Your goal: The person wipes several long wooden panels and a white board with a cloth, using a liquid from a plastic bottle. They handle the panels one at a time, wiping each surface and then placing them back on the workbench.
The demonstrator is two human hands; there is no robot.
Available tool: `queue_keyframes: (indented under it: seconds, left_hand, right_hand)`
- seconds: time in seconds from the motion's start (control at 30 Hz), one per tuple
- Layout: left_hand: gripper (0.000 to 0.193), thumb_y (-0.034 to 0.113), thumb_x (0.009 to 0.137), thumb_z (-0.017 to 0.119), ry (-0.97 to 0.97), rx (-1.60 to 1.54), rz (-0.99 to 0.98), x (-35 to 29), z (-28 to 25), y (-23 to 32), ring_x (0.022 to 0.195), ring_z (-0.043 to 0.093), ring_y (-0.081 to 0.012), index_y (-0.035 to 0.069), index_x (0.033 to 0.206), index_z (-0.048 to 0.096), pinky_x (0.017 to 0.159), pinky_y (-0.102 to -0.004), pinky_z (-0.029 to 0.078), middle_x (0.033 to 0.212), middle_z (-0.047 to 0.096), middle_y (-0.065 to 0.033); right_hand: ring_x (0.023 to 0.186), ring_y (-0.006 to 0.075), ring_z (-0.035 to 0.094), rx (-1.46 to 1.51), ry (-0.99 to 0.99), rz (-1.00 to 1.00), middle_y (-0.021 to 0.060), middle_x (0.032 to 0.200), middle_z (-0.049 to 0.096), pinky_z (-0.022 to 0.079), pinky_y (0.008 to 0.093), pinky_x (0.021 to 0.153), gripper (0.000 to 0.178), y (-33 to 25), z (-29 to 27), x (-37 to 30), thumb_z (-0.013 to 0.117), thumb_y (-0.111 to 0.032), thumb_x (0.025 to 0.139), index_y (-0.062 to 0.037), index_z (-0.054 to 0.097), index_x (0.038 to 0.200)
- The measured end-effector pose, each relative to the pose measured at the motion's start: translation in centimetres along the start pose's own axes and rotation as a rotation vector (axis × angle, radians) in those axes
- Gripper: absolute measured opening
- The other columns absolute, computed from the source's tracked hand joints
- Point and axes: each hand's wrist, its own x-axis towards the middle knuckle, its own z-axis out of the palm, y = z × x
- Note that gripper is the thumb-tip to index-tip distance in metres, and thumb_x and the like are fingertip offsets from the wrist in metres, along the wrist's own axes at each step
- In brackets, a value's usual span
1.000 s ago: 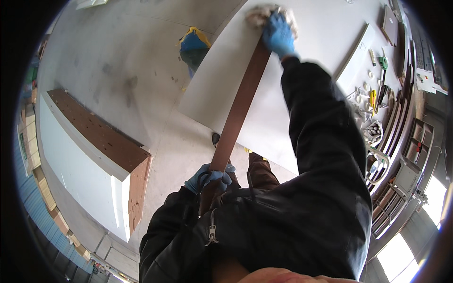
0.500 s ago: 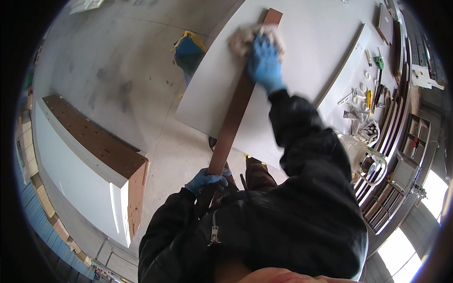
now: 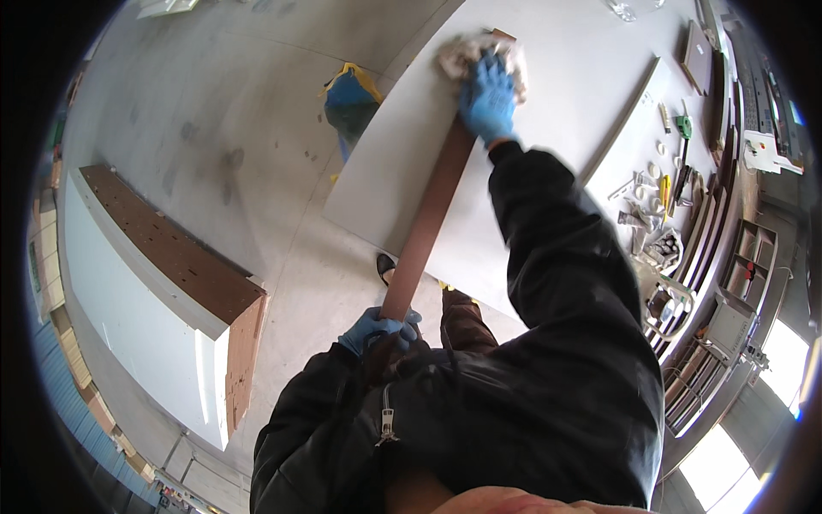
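Observation:
A long, narrow brown board (image 3: 425,224) runs from my body out across the white tabletop (image 3: 377,176). Its near end sticks out past the table edge, where my left hand (image 3: 373,331), in a blue glove, is closed around it. Close to the board's far end, my right hand (image 3: 490,101), also blue-gloved, presses a crumpled pale cloth (image 3: 462,55) onto the board. The cloth covers the board's width there and hangs over on both sides; only the board's tip shows beyond it. My right arm is stretched far forward.
On the table's right lie a long white panel (image 3: 629,124), a green-handled tool (image 3: 683,126), a yellow cutter (image 3: 665,193) and several small parts. A blue bag with yellow trim (image 3: 351,96) stands beyond the left table edge. A large white-and-brown panel stack (image 3: 145,300) stands at left.
My right hand and the cloth have shifted slightly right and nearer along the board. My left hand keeps its grip on the near end.

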Motion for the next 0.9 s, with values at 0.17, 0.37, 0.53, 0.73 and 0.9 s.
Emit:
queue_keyframes:
  seconds: [0.17, 0.37, 0.53, 0.73, 0.9]
  left_hand:
    - [0.055, 0.024, 0.095, 0.070, 0.011, 0.082, 0.047, -0.1, -0.4, 0.1, 0.087, 0.075, -0.0255, -0.009, 0.137, 0.060, 0.081, -0.0389, 0.063, 0.106, 0.075, -0.0172]
    - [0.053, 0.024, 0.096, 0.072, 0.072, 0.134, 0.053, 0.1, -0.9, -1.2, 0.084, 0.074, -0.0239, -0.006, 0.138, 0.061, 0.079, -0.0385, 0.062, 0.105, 0.076, -0.0172]
    - [0.041, 0.015, 0.100, 0.067, 0.063, 0.097, 0.099, 1.2, -0.3, -2.5, 0.080, 0.073, -0.0214, -0.005, 0.135, 0.062, 0.075, -0.0354, 0.062, 0.101, 0.076, -0.0152]
    - [0.032, 0.011, 0.101, 0.064, 0.213, 0.264, 0.373, 2.2, 2.0, -1.4, 0.075, 0.075, -0.0179, -0.002, 0.130, 0.066, 0.071, -0.0328, 0.062, 0.099, 0.078, -0.0123]
    - [0.032, 0.014, 0.098, 0.069, 0.551, 0.722, 0.713, 2.3, 6.0, 2.1, 0.078, 0.074, -0.0154, -0.003, 0.125, 0.068, 0.073, -0.0315, 0.062, 0.098, 0.078, -0.0104]
  right_hand:
    - [0.154, 0.0472, 0.030, 0.199, -0.226, -0.042, 0.0259, 0.165, 0.036, 0.020, 0.0642, 0.124, 0.063, -13.5, -8.7, -16.5, 0.066, -0.020, 0.091, -0.0015, 0.050, 0.149]
    - [0.154, 0.0504, 0.029, 0.318, -0.179, 0.025, 0.0266, 0.165, 0.035, 0.018, 0.0659, 0.124, 0.071, -19.5, -11.0, -23.1, 0.073, -0.029, 0.089, -0.0019, 0.048, 0.149]
    - [0.155, 0.0504, 0.024, 0.218, -0.036, 0.272, 0.0280, 0.167, 0.030, 0.018, 0.0576, 0.128, 0.083, -13.0, -5.4, -12.7, 0.072, -0.020, 0.084, -0.0013, 0.038, 0.157]
    - [0.147, 0.0488, 0.034, 0.468, 0.025, 0.623, 0.0266, 0.160, 0.035, 0.035, 0.0499, 0.120, 0.086, -11.4, -6.2, -3.7, 0.072, -0.016, 0.074, -0.0012, 0.038, 0.151]
    - [0.112, 0.0475, 0.063, 0.791, 0.139, 0.434, 0.0240, 0.123, 0.062, 0.052, 0.0496, 0.098, 0.072, -16.3, -12.4, 4.7, 0.077, -0.017, 0.069, -0.0016, 0.050, 0.134]
